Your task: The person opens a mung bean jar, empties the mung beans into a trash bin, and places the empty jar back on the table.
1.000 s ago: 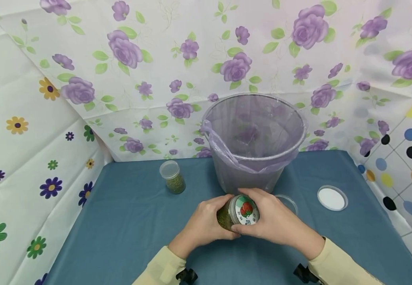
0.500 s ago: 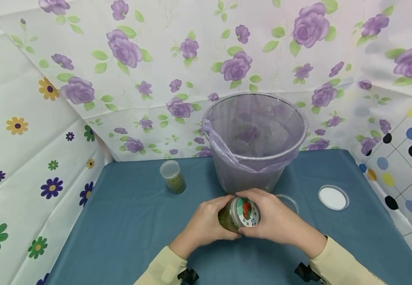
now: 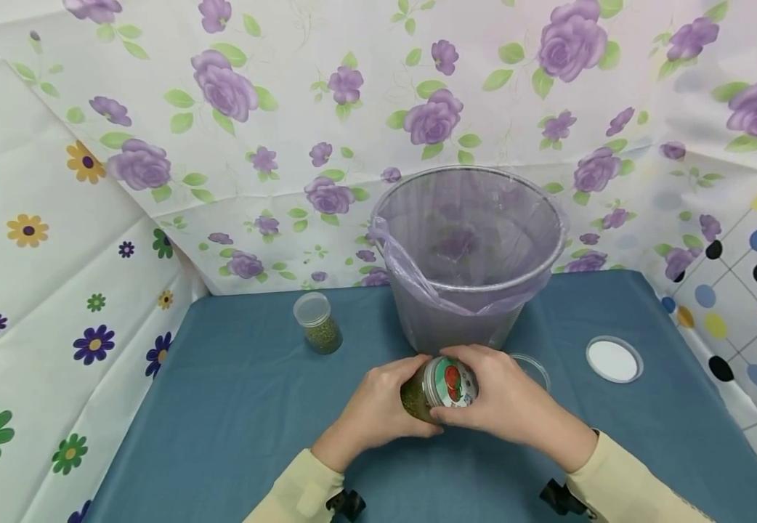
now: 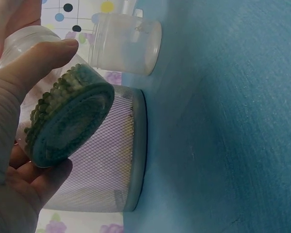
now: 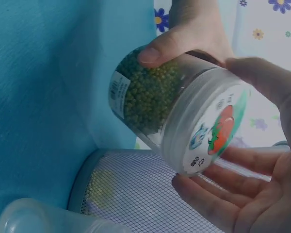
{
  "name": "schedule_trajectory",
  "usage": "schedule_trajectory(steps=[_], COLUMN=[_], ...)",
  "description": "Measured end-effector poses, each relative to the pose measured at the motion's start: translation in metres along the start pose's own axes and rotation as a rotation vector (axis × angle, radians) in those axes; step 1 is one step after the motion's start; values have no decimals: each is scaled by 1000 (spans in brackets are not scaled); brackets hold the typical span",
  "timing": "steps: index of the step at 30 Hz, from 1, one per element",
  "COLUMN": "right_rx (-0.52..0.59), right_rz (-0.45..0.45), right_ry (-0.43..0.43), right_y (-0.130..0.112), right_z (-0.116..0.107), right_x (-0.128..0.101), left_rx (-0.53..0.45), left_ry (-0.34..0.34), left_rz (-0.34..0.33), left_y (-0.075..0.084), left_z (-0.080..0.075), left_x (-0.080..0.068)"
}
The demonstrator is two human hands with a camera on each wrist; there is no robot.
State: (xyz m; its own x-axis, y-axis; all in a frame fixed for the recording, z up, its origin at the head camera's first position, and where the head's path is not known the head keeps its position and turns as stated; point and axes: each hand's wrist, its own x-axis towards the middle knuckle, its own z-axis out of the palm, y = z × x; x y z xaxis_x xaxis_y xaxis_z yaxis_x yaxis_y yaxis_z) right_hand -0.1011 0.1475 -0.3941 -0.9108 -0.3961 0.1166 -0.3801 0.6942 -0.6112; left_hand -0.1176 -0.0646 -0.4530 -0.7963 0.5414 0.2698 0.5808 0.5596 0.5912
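Observation:
A clear jar (image 5: pixel 150 104) part filled with small green beans is held tilted over the table. My left hand (image 3: pixel 381 407) grips its body, thumb on one side and fingers on the other. In the left wrist view, the jar's bottom (image 4: pixel 72 126) faces the camera. My right hand (image 3: pixel 503 399) grips the lid (image 3: pixel 452 383), which bears a tomato label (image 5: pixel 218 128). The lid sits on the jar. Behind my right hand stands an uncovered clear jar (image 4: pixel 128 43), mostly hidden in the head view.
A mesh bin (image 3: pixel 457 330) lined with a purple bag stands just beyond my hands. Another capped jar (image 3: pixel 320 330) with green beans is at the back left. A loose lid (image 3: pixel 614 359) with a white inside lies on the blue tablecloth (image 3: pixel 254 414) at the right.
The lid's tomato label has turned a little, and my right thumb has shifted along the lid's edge. My left hand and the jar stay nearly in place.

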Motion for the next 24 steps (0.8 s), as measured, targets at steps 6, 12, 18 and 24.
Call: schedule_trajectory(steps=[6,12,18,24], right_rx=[-11,5,-1,-1], right_rz=[-105,-3,59,3], right_ry=[-48,21,46,12], right_y=[1,-3,-2,1], right_z=[-4,-1,1,0], right_x=[-2,-2,-1,-3], left_rx=[3,5,-6,24], left_ry=[2,4,-5,-15], left_rz=[12,4,3,-5], left_y=[0,0,1,1], left_z=[-1,-1,-2,0], left_x=[-1,-1,-1,-2])
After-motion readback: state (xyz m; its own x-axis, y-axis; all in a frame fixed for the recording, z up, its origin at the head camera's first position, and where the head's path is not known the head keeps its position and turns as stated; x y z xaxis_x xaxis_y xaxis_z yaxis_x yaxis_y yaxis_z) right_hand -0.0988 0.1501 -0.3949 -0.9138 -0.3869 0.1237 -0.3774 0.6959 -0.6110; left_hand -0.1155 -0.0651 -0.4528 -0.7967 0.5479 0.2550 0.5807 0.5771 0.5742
